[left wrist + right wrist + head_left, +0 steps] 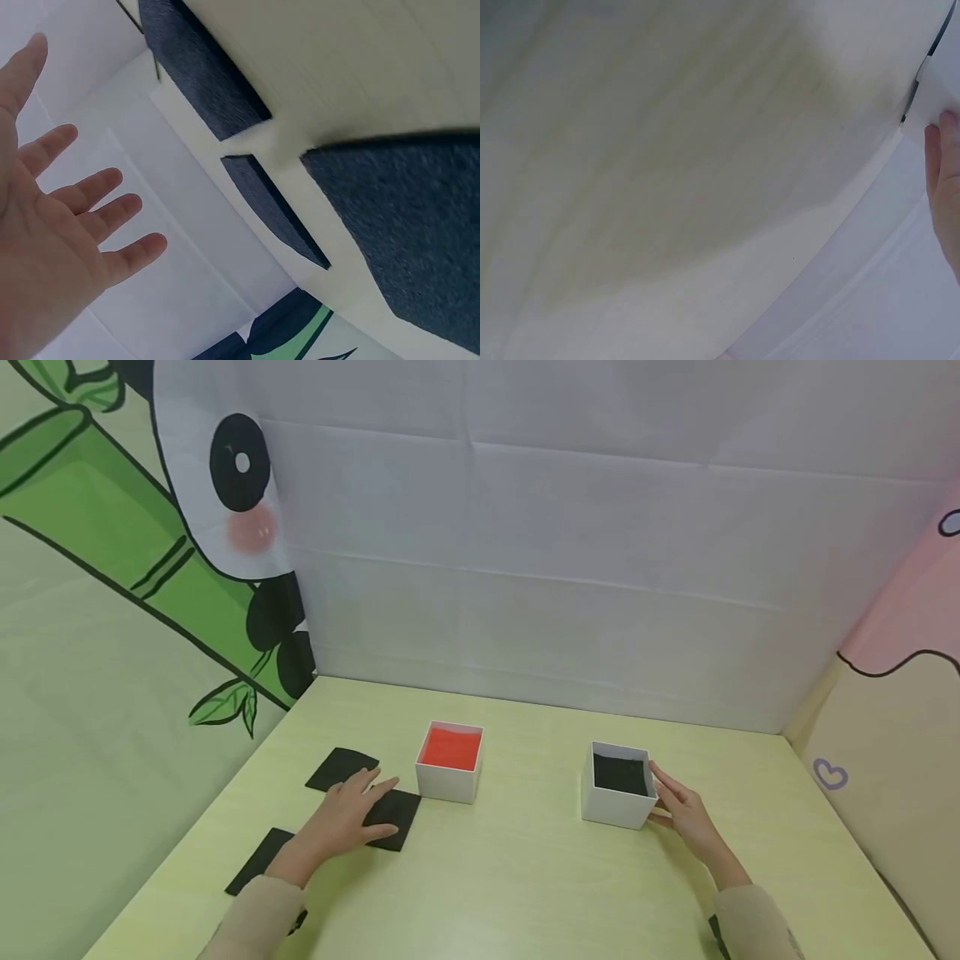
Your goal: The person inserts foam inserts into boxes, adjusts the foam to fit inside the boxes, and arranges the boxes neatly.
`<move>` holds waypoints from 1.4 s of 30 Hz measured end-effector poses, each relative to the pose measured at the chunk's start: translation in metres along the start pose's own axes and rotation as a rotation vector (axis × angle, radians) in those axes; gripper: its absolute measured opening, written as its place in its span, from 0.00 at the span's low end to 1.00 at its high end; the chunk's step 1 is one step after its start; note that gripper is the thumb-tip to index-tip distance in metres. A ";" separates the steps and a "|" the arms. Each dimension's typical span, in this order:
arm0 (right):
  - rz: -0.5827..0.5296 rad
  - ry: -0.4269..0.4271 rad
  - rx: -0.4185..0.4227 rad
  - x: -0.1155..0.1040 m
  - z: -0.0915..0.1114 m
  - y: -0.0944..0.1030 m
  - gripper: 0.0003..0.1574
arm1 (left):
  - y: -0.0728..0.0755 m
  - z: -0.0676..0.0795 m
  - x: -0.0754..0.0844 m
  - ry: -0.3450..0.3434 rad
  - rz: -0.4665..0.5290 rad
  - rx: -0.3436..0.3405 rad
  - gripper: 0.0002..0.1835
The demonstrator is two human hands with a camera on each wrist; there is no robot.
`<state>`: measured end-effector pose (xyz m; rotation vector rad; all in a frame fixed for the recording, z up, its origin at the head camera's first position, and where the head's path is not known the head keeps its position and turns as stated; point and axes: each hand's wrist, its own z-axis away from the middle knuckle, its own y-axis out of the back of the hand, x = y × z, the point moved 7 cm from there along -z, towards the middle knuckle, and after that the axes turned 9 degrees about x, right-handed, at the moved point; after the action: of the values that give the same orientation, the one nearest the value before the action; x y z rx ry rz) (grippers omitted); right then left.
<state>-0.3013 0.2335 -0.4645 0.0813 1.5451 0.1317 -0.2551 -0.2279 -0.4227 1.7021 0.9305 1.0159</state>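
Observation:
My left hand (337, 818) hovers with spread fingers over several flat black felt-like squares on the left of the table. One black square (397, 820) lies partly beneath the fingers, another (341, 767) just beyond them, and a third (257, 862) is partly covered by the forearm. The left wrist view shows the palm (52, 232) holding nothing. At the right, my right hand (693, 831) touches the right side of a white open box (617, 807) with nearly straight fingers. Inside that box lies black material (618, 775).
A second white box (446, 783), holding red material (452, 748), stands between the black squares and the right-hand box. Behind the pale yellow table (525, 877) hangs a white cloth (525, 568). Printed cloth walls flank both sides. A dark piece (717, 935) shows by the right sleeve.

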 end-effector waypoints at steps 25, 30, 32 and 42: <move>0.015 -0.013 0.013 0.000 -0.009 0.008 0.34 | -0.021 -0.014 -0.028 -0.017 0.110 -0.186 0.23; 0.024 -0.017 0.009 -0.001 -0.009 0.008 0.34 | -0.027 -0.017 -0.032 -0.022 0.100 -0.221 0.23; 0.024 -0.017 0.005 -0.001 -0.009 0.008 0.34 | -0.030 -0.018 -0.034 -0.016 0.103 -0.235 0.23; 0.029 -0.024 0.003 -0.003 -0.008 0.007 0.35 | -0.038 -0.019 -0.037 0.018 0.116 -0.285 0.24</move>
<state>-0.3094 0.2398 -0.4612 0.1074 1.5203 0.1506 -0.2916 -0.2439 -0.4624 1.5220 0.6674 1.1818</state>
